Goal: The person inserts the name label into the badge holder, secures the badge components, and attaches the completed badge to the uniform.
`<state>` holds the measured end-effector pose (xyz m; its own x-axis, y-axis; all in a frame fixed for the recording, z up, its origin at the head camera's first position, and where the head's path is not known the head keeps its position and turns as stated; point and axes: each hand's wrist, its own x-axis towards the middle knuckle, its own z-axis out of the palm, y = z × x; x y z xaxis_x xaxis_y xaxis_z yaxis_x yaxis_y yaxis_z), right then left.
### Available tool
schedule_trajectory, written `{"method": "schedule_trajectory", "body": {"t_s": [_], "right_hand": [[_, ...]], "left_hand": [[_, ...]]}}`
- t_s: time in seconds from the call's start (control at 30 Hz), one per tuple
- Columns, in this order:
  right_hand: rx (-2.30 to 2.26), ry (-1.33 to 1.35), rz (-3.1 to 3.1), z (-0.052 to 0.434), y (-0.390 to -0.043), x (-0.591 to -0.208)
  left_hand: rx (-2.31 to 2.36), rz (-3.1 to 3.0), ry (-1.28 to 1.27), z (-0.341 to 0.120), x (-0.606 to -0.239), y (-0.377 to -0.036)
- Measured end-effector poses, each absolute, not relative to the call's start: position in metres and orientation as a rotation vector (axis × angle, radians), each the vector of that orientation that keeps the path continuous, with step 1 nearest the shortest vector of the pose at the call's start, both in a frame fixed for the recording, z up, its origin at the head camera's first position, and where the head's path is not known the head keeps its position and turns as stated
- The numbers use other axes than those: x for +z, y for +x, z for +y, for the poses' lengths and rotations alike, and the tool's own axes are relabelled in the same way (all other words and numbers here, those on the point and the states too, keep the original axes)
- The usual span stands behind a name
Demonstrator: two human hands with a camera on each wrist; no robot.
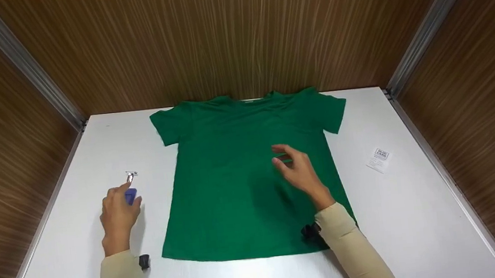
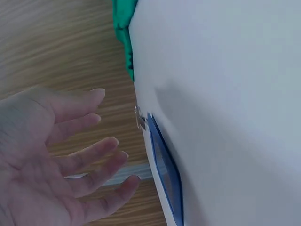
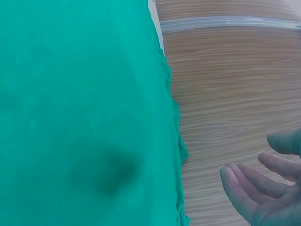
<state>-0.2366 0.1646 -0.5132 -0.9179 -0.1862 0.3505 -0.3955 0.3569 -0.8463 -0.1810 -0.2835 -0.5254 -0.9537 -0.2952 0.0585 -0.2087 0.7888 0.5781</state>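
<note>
My left hand (image 1: pixel 117 215) hovers over a blue badge holder (image 1: pixel 131 195), its fingers relaxed and spread with nothing in them. In the head view the hand covers most of the holder; a metal clip (image 1: pixel 130 176) pokes out past the fingertips. The left wrist view shows the holder (image 2: pixel 164 174) lying flat on the white table, apart from the hand. My right hand (image 1: pixel 296 168) floats above a green T-shirt (image 1: pixel 234 194), fingers loosely bent and holding nothing. Spread out flat, the shirt has its collar at the table's far edge and its hem toward me.
A small white printed card (image 1: pixel 379 160) lies on the table (image 1: pixel 418 213) to the right of the shirt. Wood-grain panels (image 1: pixel 228 36) wall in the back and both sides, with metal strips (image 1: pixel 32 69) along the corners.
</note>
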Motion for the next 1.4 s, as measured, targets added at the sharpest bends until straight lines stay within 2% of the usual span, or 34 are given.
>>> {"method": "schedule_trajectory", "body": {"t_s": [0.5, 1.4], "right_hand": [[1.566, 0.652, -2.458, 0.166, -0.237, -0.518], [1.555, 0.622, -2.45, 0.168, -0.238, -0.513]], "left_hand": [[-1.008, -3.006, 0.573, -0.307, -0.529, -0.174], [-1.065, -2.964, 0.7, -0.328, -0.533, -0.167]]}}
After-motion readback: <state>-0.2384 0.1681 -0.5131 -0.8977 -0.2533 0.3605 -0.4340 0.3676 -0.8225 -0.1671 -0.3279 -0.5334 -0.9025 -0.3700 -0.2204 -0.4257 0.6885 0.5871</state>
